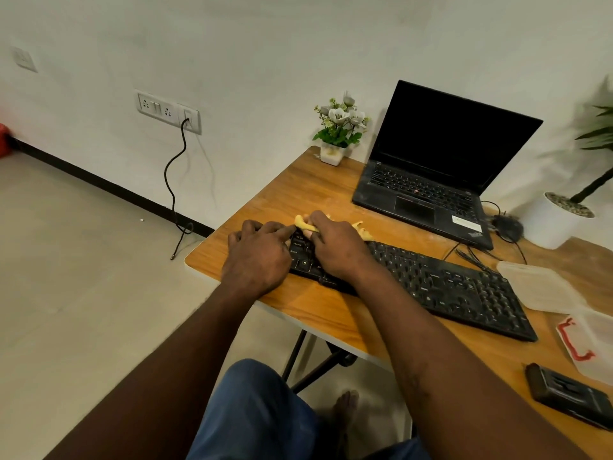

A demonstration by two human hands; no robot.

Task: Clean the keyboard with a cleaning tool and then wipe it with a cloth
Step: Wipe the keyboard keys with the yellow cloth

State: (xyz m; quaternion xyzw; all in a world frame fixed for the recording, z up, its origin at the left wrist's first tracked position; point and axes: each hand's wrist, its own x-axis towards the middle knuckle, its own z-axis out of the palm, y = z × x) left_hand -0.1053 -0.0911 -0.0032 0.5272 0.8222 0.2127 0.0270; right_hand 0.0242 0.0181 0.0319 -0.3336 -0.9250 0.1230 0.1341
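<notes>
Putty work, the task's first step: my right hand (338, 247) curls over the yellow putty (302, 223), pinching it against the keys at the left end of the keyboard (447, 283), near the left edge of the table (298, 194). My left hand (258, 257) lies flat alongside, fingers relaxed. Next, I judge: peel it up and press further right.

Left hand (257, 257) lies flat, palm down; right hand (338, 249) pinches yellow putty (301, 222)
</notes>
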